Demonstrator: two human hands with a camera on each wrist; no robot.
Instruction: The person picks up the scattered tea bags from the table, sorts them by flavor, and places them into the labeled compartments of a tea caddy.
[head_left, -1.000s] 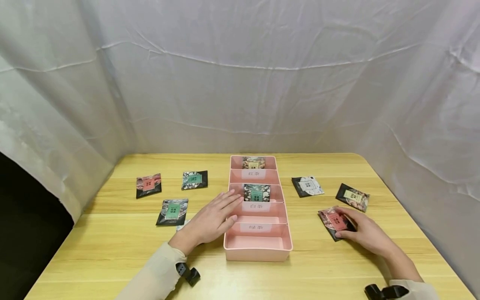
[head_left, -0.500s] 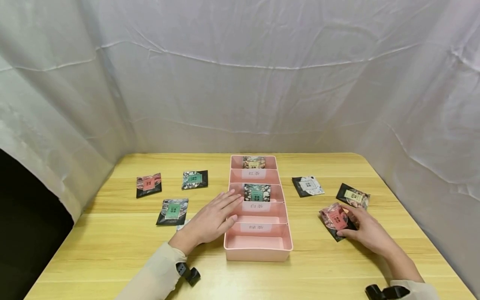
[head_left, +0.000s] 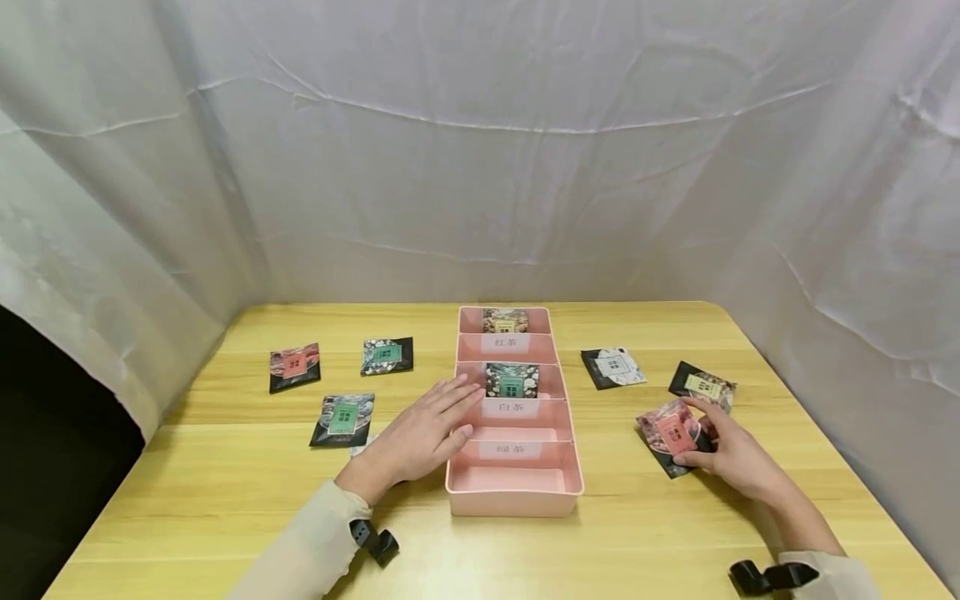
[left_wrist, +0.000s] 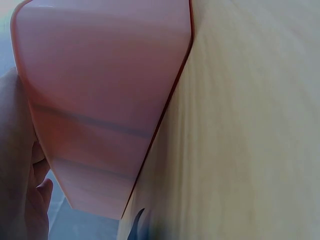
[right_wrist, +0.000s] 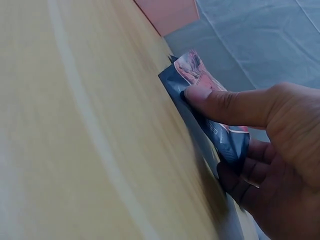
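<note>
In the head view, my right hand point(head_left: 731, 454) pinches a tea sachet point(head_left: 671, 427) with a red label between thumb and fingers. The right wrist view shows the thumb across the bent sachet point(right_wrist: 231, 145), which is close over the table. My left hand point(head_left: 420, 433) rests with extended fingers on the left rim of a long pink divided box point(head_left: 513, 504). In the left wrist view, the hand point(left_wrist: 15, 165) lies along the box's edge. Inside the box stand a yellow-label sachet point(head_left: 506, 321) at the far end and a green-label sachet point(head_left: 512, 382) near the middle.
Left of the box lie a red-label sachet point(head_left: 295, 367), two green-label ones point(head_left: 387, 356), and a pale one point(head_left: 360, 450) mostly hidden under my left hand. On the right are a white-label sachet point(head_left: 613, 367) and a yellow-label one point(head_left: 702, 386). A curtain point(head_left: 480, 192) surrounds the table.
My right hand has tilted the red-label sachet, raising its far edge and bending it. The left hand stays on the box rim.
</note>
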